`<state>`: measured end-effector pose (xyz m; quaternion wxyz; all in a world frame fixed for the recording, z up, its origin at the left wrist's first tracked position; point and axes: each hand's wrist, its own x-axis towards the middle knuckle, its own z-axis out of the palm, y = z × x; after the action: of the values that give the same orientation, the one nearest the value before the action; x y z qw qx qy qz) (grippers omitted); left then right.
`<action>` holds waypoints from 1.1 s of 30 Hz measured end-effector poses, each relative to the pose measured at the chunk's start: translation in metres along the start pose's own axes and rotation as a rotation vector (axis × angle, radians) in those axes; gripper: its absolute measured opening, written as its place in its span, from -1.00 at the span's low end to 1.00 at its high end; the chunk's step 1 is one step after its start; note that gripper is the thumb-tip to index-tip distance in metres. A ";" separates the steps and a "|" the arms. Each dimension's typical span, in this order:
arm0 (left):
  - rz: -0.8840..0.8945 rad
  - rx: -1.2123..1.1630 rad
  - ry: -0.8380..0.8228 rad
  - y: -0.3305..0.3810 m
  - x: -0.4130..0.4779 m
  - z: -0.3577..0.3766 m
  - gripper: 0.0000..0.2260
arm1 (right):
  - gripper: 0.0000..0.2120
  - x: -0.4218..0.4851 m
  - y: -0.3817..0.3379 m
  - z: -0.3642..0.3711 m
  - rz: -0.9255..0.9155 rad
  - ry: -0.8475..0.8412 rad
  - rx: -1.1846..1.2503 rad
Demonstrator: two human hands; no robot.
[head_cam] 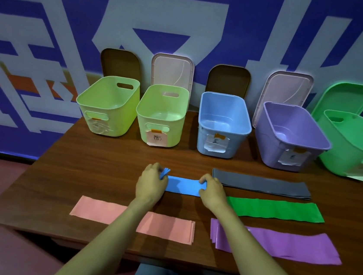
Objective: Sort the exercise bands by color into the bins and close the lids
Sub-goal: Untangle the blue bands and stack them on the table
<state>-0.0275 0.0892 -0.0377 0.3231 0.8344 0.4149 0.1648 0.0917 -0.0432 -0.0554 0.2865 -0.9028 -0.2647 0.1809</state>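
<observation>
A blue band (pixel 183 186) lies flat in the middle of the table. My left hand (pixel 151 182) pinches its left end, which sticks up between the fingers. My right hand (pixel 211 191) grips its right end. A pink band (pixel 166 225) lies near the front edge under my left forearm. A dark grey band (pixel 261 183), a green band (pixel 275 209) and a purple band (pixel 288 244) lie to the right. Behind stand open bins: two light green (pixel 109 106) (pixel 162 115), a blue bin (pixel 222 124), a purple bin (pixel 289 136) and a green bin (pixel 356 146).
Lids lean against the wall behind the bins: two brown (pixel 120 63) (pixel 229 79), two pale pink (pixel 172 70) (pixel 286 90) and a green lid (pixel 345 97). Paper labels hang on the bins' fronts. The brown table (pixel 95 172) ends close to my knees; the green bin reaches the frame's right edge.
</observation>
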 end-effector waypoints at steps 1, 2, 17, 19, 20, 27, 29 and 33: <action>0.012 -0.009 -0.005 0.007 -0.001 0.007 -0.86 | -0.76 0.001 0.002 -0.002 0.000 -0.014 0.005; 0.025 -0.017 -0.011 0.014 -0.002 0.013 -0.86 | -0.77 0.003 0.004 -0.003 0.006 -0.023 0.022; 0.058 -0.107 -0.185 0.053 -0.006 0.077 -0.75 | -0.71 0.025 0.026 -0.015 0.042 -0.121 0.326; 0.007 -0.156 -0.225 0.055 -0.007 0.073 -0.65 | -0.73 0.027 0.026 -0.015 0.080 -0.113 0.352; -0.019 -0.201 -0.239 0.055 -0.007 0.071 -0.60 | -0.76 0.028 0.025 -0.014 0.103 -0.105 0.371; -0.020 -0.111 -0.243 0.039 -0.006 0.043 -0.82 | -0.68 0.015 0.012 -0.010 0.056 -0.051 0.155; 0.043 0.064 -0.141 0.023 -0.006 0.033 -0.63 | -0.68 0.006 0.005 -0.015 -0.029 -0.024 0.132; 0.204 0.178 -0.151 0.004 -0.006 0.016 -0.26 | -0.74 -0.019 -0.011 -0.040 -0.396 -0.010 0.043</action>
<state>-0.0201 0.0760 -0.0472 0.2598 0.9077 0.3152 0.0960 0.0913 -0.0635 -0.0140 0.3346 -0.8257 -0.4348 0.1312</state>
